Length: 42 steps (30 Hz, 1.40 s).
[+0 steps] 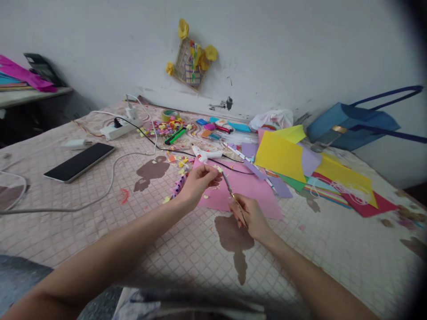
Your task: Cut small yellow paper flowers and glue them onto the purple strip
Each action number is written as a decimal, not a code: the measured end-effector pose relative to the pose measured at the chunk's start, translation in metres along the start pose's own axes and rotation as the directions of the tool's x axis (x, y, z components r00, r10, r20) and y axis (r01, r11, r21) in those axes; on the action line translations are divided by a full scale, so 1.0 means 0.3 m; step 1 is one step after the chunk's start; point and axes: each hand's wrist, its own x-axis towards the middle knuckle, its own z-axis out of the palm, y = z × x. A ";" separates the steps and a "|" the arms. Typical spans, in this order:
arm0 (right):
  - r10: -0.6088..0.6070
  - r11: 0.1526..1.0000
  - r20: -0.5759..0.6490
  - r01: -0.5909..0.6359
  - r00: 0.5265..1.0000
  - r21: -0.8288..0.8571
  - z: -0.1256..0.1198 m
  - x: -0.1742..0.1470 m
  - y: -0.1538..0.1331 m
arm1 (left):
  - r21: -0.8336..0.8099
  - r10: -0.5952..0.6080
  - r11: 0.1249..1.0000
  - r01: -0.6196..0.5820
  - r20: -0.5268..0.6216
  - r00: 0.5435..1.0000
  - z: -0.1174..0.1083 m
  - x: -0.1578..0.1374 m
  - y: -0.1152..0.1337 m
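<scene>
Right hand (251,215) grips thin metal scissors (233,198); left hand (200,182) pinches a tiny pale scrap (218,169)

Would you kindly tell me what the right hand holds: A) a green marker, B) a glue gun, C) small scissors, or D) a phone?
C: the right hand grips small scissors, blades pointing up toward the left hand over the pink paper.

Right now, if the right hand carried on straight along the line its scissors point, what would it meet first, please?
Most likely the left hand: the scissors in the right hand aim up and left at its fingertips, above the pink paper. Depth is hard to judge.
</scene>
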 end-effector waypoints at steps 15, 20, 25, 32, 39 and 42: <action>-0.001 1.000 0.017 0.001 1.000 -0.024 -0.001 -0.002 0.002 | 0.039 0.027 0.999 -0.026 -0.029 0.999 -0.004 0.009 0.004; -0.004 1.000 0.024 0.004 1.000 -0.006 0.002 -0.002 0.008 | 0.034 0.029 0.999 -0.027 -0.036 0.999 -0.003 0.009 0.007; 0.010 1.000 0.013 -0.010 1.000 -0.003 0.002 0.002 0.002 | 0.024 0.013 1.000 -0.012 -0.022 1.000 -0.001 0.005 0.008; 0.011 1.000 0.013 -0.011 1.000 -0.014 -0.001 -0.001 -0.002 | 0.047 -0.015 0.999 0.015 0.003 1.000 -0.001 0.006 0.001; 0.017 1.000 0.022 -0.017 1.000 -0.009 0.000 -0.006 0.005 | 0.042 -0.002 0.999 0.002 -0.002 1.000 -0.002 0.008 0.000; 0.022 1.000 0.022 -0.022 1.000 -0.010 0.001 -0.003 0.010 | 0.044 -0.008 0.999 0.009 -0.008 1.000 0.000 0.006 0.004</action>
